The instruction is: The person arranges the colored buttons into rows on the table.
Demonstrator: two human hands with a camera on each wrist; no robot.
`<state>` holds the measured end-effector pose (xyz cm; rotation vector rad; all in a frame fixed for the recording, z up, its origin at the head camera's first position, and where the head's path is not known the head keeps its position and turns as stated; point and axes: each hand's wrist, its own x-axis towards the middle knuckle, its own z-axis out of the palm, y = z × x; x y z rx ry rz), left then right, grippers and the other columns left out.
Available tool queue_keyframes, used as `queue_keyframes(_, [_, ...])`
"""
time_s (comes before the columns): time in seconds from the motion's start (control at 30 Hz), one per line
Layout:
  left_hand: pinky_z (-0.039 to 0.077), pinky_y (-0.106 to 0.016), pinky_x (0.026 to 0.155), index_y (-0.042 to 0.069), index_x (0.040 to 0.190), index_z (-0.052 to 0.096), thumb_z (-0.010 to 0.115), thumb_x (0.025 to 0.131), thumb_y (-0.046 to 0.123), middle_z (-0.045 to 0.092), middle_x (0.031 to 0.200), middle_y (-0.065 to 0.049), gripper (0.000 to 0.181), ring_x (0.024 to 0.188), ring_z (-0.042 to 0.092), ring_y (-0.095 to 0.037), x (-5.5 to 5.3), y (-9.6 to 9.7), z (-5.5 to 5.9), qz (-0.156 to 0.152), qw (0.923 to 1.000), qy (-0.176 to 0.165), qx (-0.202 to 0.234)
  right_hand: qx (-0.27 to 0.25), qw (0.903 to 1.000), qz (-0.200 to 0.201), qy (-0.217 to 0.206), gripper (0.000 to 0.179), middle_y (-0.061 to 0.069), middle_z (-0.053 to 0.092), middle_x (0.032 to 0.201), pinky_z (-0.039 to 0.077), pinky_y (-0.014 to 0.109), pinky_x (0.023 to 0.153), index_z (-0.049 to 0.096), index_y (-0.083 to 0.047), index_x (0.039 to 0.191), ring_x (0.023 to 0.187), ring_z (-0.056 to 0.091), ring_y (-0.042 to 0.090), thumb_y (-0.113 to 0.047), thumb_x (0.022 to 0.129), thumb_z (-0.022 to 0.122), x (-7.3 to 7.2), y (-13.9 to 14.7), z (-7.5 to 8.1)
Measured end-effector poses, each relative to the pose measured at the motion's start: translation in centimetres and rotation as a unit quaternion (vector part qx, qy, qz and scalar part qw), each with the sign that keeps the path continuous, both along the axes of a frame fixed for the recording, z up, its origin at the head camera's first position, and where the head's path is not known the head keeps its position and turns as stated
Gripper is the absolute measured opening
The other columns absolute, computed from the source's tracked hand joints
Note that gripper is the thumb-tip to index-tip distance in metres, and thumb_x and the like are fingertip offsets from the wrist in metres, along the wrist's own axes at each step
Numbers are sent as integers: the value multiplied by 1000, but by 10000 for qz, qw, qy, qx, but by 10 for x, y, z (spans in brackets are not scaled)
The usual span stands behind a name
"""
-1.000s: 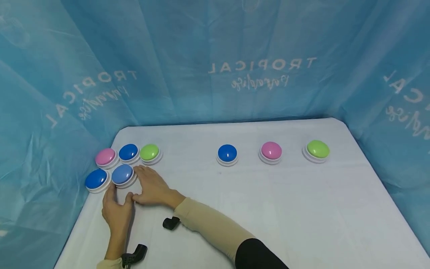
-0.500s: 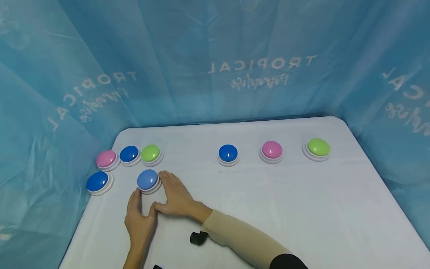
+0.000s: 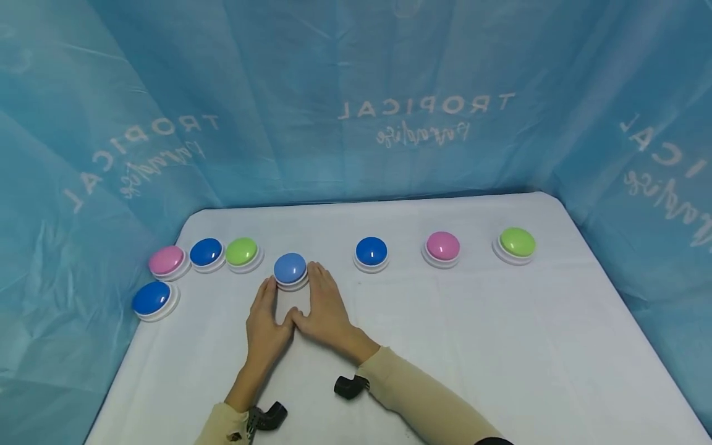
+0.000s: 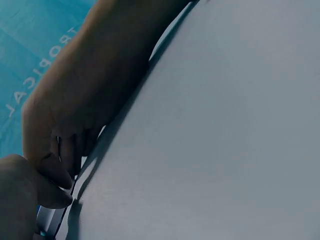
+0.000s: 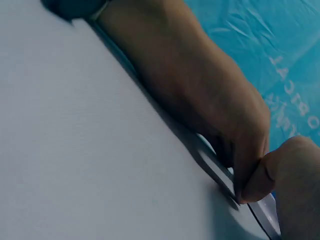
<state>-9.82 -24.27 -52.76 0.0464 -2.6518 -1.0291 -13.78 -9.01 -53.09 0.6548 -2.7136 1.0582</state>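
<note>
A light blue push button with a domed top and white base stands on the white table, between the fingertips of both hands. My left hand touches its left side with straight fingers. Along its right edge lie the extended fingers of my right hand. Both thumbs meet in front of the button. In the left wrist view, the right hand reaches across, its thumb tip close to the left thumb. The right wrist view shows the left hand likewise; the button is mostly hidden there.
At the left stand a pink button, two darker blue buttons and a green button. Spaced out at the right are a blue button, a pink button and a green button. Blue curtains enclose the table.
Both hands have moved right with the light blue button between them, away from the left cluster and then slightly farther back, to a spot between the left green and right-hand blue buttons.
</note>
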Motion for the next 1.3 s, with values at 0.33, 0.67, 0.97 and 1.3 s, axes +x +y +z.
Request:
queue_keyframes(0.33, [40, -63, 118, -5, 149, 55, 75, 88, 5, 55, 153, -27, 65, 143, 51, -48, -34, 4, -6, -20, 9991, 364, 230, 227, 9997, -118, -35, 100, 27, 38, 166, 27, 45, 131, 28, 11, 160, 158, 33, 36, -31, 82, 73, -11, 10, -6])
queue_keyframes(0.67, [30, -65, 124, -8, 158, 39, 68, 95, 9, 39, 163, -30, 71, 152, 37, -49, -34, 2, -3, -468, 9988, -154, -66, 618, 9980, -89, -3, 103, 27, 35, 167, 26, 43, 132, 26, 11, 161, 160, 30, 36, -36, 83, 73, -9, 12, -5])
queue_keyframes(0.97, [31, -65, 123, -5, 160, 36, 71, 95, 17, 37, 164, -30, 77, 152, 36, -49, -39, -3, -2, -596, 9975, -264, -284, 703, 9974, -144, 95, 104, 27, 35, 167, 26, 43, 132, 26, 11, 161, 159, 30, 37, -37, 83, 75, -11, 10, -5])
queue_keyframes(1.3, [33, -67, 121, -3, 160, 38, 73, 93, 21, 38, 165, -28, 80, 153, 36, -47, -38, 1, 3, -529, 9976, -332, -290, 408, 9981, -439, 118, 94, 25, 40, 165, 27, 44, 131, 31, 10, 159, 158, 34, 35, -31, 86, 72, -3, 10, -2])
